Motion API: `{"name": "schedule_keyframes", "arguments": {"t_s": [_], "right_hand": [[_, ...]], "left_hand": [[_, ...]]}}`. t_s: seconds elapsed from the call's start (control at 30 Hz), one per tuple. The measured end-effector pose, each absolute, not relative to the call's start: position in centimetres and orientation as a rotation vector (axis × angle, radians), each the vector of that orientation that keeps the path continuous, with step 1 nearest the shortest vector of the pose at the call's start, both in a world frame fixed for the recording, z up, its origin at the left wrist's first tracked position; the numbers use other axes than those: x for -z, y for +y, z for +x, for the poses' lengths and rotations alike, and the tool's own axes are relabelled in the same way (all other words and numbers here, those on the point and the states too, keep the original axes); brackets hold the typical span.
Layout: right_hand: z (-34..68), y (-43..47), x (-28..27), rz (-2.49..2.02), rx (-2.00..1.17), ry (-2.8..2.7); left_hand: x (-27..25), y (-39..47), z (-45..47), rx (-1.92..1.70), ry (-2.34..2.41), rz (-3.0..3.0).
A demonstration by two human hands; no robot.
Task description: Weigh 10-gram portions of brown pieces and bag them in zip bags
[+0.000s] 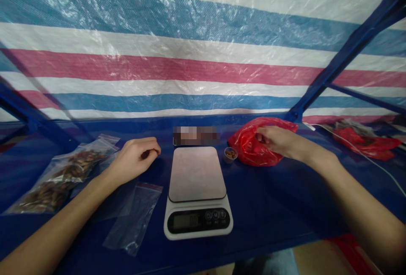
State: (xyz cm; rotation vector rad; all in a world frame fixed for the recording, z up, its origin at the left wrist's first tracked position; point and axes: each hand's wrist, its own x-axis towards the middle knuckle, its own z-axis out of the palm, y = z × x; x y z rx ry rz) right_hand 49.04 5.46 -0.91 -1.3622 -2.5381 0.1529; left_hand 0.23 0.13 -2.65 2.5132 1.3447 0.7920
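Note:
My left hand (pixel 136 156) is curled into a loose fist left of the kitchen scale (pixel 198 173). A dark spot shows in its hollow; I cannot make out what, if anything, it holds. On the right, my right hand (pixel 272 136) reaches into the mouth of a red plastic bag (pixel 250 150), fingers bent and partly hidden by the film. Between bag and scale stands a small clear cup (pixel 230 155) with brown pieces in it. The scale's plate is bare, and its display (pixel 186 221) appears to show zero.
Filled zip bags (pixel 63 177) of brown pieces lie at the left, with a flat transparent zip bag (pixel 135 218) nearer me. A blurred-out object (pixel 195 136) lies behind the scale. Another red bag (pixel 364 141) and a white cable (pixel 358 150) are far right. Blue frame posts (pixel 342 55) flank the striped sheet.

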Motion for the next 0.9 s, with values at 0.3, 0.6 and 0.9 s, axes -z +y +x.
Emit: {"name": "schedule_keyframes", "arguments": {"t_s": [0.3,0.6,0.9], "right_hand": [[46.7,6.1,-0.2,-1.314,-0.434,-2.535],[47.4,6.1,-0.1,-1.158,-0.116,-2.4],[46.9,4.3,-1.7,-1.254,-0.139,-2.288]], "left_hand": [[3.0,0.4,0.1,-0.786,1.345,2.525],[2.9,0.4,0.3,-0.774,1.337,2.537],[2.7,0.4,0.1,-0.784,1.343,2.562]]}}
